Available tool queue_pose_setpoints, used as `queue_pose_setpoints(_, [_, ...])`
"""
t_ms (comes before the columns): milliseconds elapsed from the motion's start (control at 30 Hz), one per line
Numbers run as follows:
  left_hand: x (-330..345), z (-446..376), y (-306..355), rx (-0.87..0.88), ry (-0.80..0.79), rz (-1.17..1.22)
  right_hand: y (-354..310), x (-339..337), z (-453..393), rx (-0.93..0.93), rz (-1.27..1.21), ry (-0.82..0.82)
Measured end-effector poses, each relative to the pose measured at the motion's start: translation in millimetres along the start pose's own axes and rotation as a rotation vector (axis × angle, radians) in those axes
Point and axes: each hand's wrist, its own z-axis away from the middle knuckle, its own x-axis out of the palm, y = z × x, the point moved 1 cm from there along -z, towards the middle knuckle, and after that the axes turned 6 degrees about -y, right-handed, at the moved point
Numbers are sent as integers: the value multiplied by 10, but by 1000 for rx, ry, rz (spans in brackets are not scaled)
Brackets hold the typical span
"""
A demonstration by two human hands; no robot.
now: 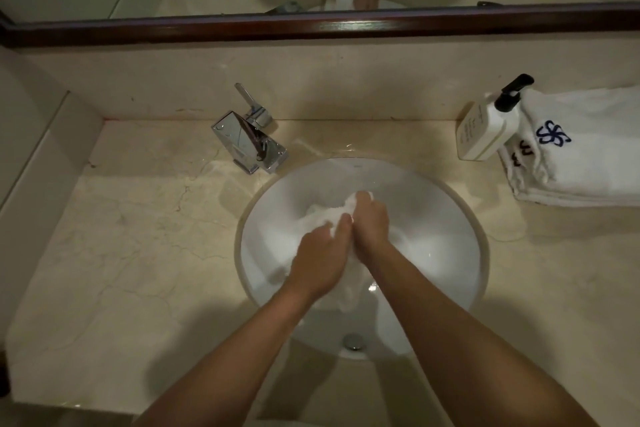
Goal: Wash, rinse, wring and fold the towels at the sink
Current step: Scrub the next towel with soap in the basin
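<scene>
— Where's the towel?
— Bunched in the sink, left hand and right hand both clenched on it.
— Room around?
— Bare counter left; folded towels and soap bottle at the back right edge.

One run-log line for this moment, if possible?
stage: washing | hands: left hand and right hand grip white towel | place: sink | faucet: off
</scene>
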Motion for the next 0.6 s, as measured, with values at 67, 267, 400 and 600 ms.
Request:
queue_pose_setpoints(67, [-115,-218,-42,-113,67,107,-23,72,216,-92,48,-156])
queue_pose_setpoints(267, [-48,10,-16,-55,35,-47,4,-115,-107,55,-146,-63])
queue_pose_setpoints(400, [-163,-32,-387,-334,168,383,251,-542,-158,348,-727,-242])
queue_pose_setpoints(600, [-191,68,-667,-575,45,1271,810,-894,-36,533,-1160,-296])
